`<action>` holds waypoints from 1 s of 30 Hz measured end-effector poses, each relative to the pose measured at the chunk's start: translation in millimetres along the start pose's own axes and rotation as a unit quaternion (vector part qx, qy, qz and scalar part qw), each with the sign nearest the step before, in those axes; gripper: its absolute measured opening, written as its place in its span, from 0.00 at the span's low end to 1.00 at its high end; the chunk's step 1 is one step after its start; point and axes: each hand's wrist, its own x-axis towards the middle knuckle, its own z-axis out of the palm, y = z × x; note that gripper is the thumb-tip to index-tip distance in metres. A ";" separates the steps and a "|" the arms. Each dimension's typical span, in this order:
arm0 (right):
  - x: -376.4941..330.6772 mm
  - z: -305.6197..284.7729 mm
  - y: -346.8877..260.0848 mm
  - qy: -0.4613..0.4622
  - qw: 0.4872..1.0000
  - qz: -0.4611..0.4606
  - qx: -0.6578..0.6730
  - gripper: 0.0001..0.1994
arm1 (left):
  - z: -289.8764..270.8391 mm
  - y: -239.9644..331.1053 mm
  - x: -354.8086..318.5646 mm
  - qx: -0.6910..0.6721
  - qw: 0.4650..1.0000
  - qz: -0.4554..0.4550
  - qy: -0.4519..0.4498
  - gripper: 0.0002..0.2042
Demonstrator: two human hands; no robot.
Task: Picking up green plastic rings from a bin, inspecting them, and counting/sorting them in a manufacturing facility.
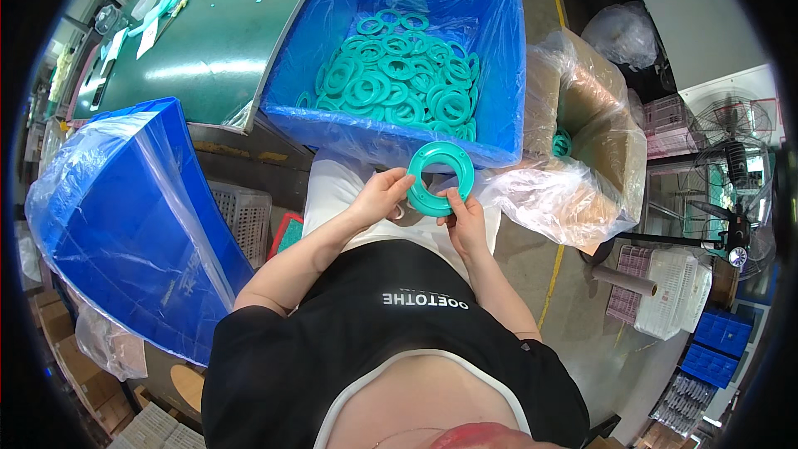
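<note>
Hands both on one teal ring, held up over the lap. Left hand pinches the ring's left rim with its fingertips; right hand has its grip closed on the lower right rim. Ring sits just in front of the blue crate (plastic-lined, piled with matching teal rings). Lined cardboard box to the right, second blue bin to the left, green surface behind.

Brown bag-lined carton at right, small brown boxes lower left.
</note>
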 end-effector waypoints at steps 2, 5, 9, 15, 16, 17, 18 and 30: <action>1.5 2.8 1.7 0.010 1.000 -0.018 0.001 0.12 | -1.8 -2.6 6.7 0.087 0.993 0.028 0.072 0.15; -1.0 3.8 4.2 0.004 0.997 -0.060 -0.046 0.13 | -1.2 -1.3 7.4 0.082 0.994 0.006 0.076 0.13; -3.7 7.1 1.0 -0.006 0.990 -0.091 -0.111 0.13 | -3.9 -13.3 10.4 0.077 0.994 0.011 0.072 0.13; 0.7 11.7 3.4 0.004 0.983 -0.119 -0.140 0.13 | 10.5 -5.6 7.1 0.276 0.936 0.118 0.182 0.10; 1.3 12.5 4.3 0.000 0.984 -0.121 -0.132 0.13 | 9.7 -5.3 7.6 0.302 0.924 0.141 0.188 0.08; 0.8 13.6 4.8 -0.002 0.984 -0.121 -0.132 0.13 | 6.4 -8.8 10.2 0.303 0.923 0.141 0.190 0.08; -0.3 15.3 4.7 0.000 0.985 -0.124 -0.122 0.12 | 2.5 -11.5 13.9 0.378 0.873 0.229 0.206 0.08; 6.7 5.3 -12.8 0.032 0.914 -0.292 -0.281 0.08 | -24.6 -13.9 17.9 -0.125 0.987 0.046 0.094 0.09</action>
